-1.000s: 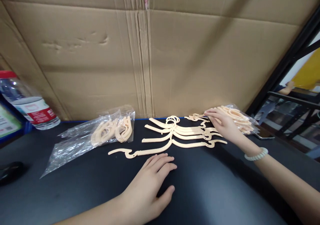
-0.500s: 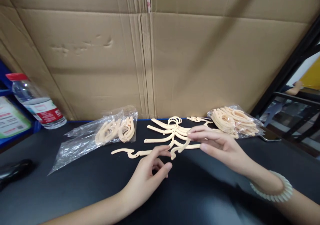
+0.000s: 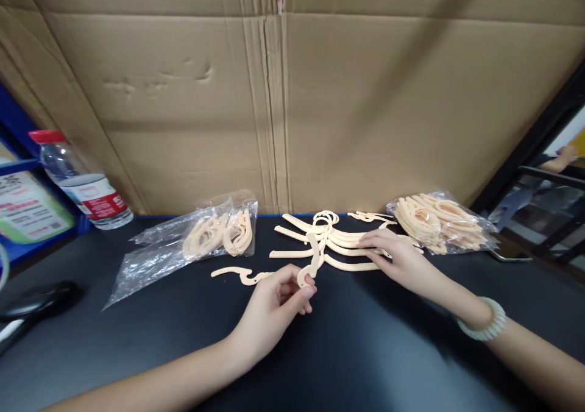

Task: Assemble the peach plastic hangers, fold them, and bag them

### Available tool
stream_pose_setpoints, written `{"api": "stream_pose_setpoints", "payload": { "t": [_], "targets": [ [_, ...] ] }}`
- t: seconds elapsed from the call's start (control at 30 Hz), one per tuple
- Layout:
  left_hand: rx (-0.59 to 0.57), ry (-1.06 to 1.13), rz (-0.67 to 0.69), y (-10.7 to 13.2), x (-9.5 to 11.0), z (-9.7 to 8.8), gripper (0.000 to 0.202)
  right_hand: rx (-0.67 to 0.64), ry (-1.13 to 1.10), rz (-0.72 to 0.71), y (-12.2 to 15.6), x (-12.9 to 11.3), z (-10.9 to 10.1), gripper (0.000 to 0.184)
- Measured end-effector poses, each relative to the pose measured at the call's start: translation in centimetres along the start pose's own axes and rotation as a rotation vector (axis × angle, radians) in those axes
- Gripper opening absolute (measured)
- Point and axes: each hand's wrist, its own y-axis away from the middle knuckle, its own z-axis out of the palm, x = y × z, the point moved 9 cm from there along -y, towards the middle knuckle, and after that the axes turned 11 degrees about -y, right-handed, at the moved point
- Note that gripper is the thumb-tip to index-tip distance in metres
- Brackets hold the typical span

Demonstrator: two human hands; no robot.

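My left hand (image 3: 274, 311) is closed in a pinch on a cream plastic hook piece (image 3: 312, 258) that stands up from its fingertips. Just left of it a loose hanger half (image 3: 237, 273) lies flat on the black table (image 3: 183, 345). My right hand (image 3: 400, 261) rests with fingers stretched out on the right end of a pile of cream plastic hangers (image 3: 338, 241), touching them. A pale bead bracelet (image 3: 484, 323) circles my right wrist.
A clear bag of cream hooks (image 3: 210, 238) lies at the left, a fuller bag (image 3: 441, 223) at the right. A cardboard wall (image 3: 292, 95) closes the back. A water bottle (image 3: 85, 183) stands far left, a dark object (image 3: 39, 299) near the left edge.
My right hand went from the far bag to the middle with a hook piece, passed it to my left hand, then settled on the hanger pile. My left hand lifted and pinched it.
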Motion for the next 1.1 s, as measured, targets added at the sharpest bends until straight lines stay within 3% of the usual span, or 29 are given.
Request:
{"api": "stream_pose_setpoints", "payload": {
  "t": [0.17,0.5,0.67,0.87,0.97,1.1],
  "targets": [
    [0.046,0.049,0.010,-0.1,-0.1,-0.5,0.021,-0.091,0.128,-0.014,-0.2,2.0,1.3,0.018],
    [0.075,0.120,-0.028,0.0,-0.7,-0.9,0.023,-0.067,0.114,0.049,-0.4,2.4,1.5,0.010],
    [0.122,0.174,-0.003,-0.1,-0.5,-1.3,0.024,0.031,0.068,0.116,-0.1,2.1,-0.4,0.010],
    [0.188,0.187,-0.014,0.0,-0.6,-2.0,0.025,0.184,0.020,0.048,0.2,0.8,-4.5,0.016],
    [0.224,0.210,-0.019,-0.1,-0.8,-2.4,0.027,0.145,-0.032,0.093,0.2,0.3,-5.5,0.028],
    [0.252,0.339,-0.058,-0.5,-1.7,-2.8,0.030,0.044,-0.101,0.179,0.2,-0.7,-5.8,0.029]
  ]
}}
